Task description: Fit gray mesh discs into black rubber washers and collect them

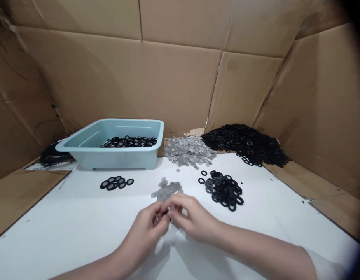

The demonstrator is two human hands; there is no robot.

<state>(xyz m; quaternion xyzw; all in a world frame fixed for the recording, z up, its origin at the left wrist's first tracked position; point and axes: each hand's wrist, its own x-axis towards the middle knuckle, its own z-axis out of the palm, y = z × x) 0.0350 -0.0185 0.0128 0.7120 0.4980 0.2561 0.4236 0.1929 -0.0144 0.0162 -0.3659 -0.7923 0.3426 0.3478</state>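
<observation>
My left hand (149, 224) and my right hand (189, 216) meet above the white table, fingertips pinched together on a small black ring (167, 214). Fingers cover most of that ring, and whether a disc sits in it cannot be seen. Just beyond my fingertips lies a small heap of grey mesh-like discs (168, 189). To the right is a loose pile of black rings (225, 189). Over on the left, several black rings with grey discs inside them (116, 182) lie in a cluster.
A light blue basin (118, 158) at the back left holds many disc-filled rings. Behind the small heap lies a larger pile of grey discs (190, 151), with a big mound of black rings (245, 143) at back right. Cardboard walls (180, 77) enclose the table (81, 225).
</observation>
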